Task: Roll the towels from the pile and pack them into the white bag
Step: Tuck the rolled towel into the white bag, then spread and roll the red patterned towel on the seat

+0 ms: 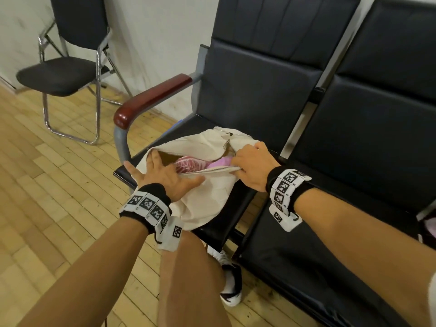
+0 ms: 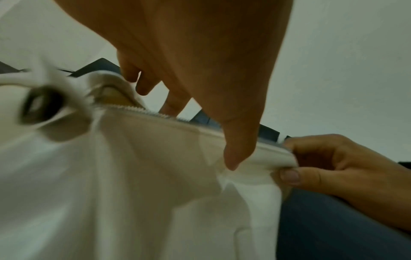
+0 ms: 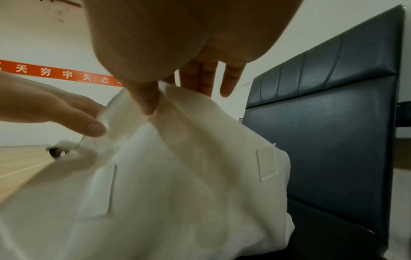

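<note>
The white bag (image 1: 212, 197) lies on the black bench seat (image 1: 195, 123) with its zip open. Inside show a red-and-white patterned towel (image 1: 188, 165) and a pink towel (image 1: 219, 162). My left hand (image 1: 162, 173) is spread over the bag's left end with straight fingers, and its thumb lies along the near zip edge. My right hand (image 1: 250, 166) pinches the near rim at the bag's right end. The left wrist view shows my left hand (image 2: 222, 123) over the bag (image 2: 133, 176) and my right hand (image 2: 333, 167) pinching the rim. In the right wrist view my right hand (image 3: 153, 98) pinches the bag cloth (image 3: 177, 176).
A red-brown armrest (image 1: 151, 100) stands just left of the bag. A second black seat (image 1: 354, 185) lies under my right forearm. Something pink (image 1: 430, 226) shows at the far right edge. A folding chair (image 1: 63, 74) stands on the wooden floor at the back left.
</note>
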Demonstrator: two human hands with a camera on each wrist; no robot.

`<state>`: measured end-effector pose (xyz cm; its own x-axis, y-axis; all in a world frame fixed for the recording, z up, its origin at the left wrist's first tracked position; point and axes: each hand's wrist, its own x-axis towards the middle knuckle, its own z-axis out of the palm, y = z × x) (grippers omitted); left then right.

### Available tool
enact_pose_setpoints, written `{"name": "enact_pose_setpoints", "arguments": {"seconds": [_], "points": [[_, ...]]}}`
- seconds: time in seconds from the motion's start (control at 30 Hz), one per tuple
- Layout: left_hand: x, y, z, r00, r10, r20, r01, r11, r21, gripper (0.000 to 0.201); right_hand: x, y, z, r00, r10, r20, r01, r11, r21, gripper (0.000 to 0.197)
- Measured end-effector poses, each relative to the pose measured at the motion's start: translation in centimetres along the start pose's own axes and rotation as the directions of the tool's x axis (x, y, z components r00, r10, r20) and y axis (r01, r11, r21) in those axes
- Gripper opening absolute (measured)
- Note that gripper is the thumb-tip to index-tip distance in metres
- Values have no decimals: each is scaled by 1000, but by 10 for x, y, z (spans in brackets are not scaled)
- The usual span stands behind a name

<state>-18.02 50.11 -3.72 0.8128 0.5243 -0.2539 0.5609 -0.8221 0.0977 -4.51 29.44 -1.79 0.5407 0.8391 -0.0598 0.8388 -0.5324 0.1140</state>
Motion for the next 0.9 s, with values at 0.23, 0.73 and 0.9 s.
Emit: {"name": "enact_pose_setpoints", "arguments": {"seconds": [0.23, 0.73, 0.9], "points": [[-6, 47, -9, 964, 202, -175, -196, 979, 51, 94, -27, 11, -8, 995, 90, -45, -70, 938, 340, 62], [-51, 253, -11, 740, 592, -318, -654, 744, -138, 80, -208, 118, -29, 888, 453, -83, -390, 835, 388, 69], [-80, 327, 3, 649, 696, -306, -760, 614, -215, 76, -276, 141, -9, 784, 617, -66, -542, 733, 411, 69]]}}
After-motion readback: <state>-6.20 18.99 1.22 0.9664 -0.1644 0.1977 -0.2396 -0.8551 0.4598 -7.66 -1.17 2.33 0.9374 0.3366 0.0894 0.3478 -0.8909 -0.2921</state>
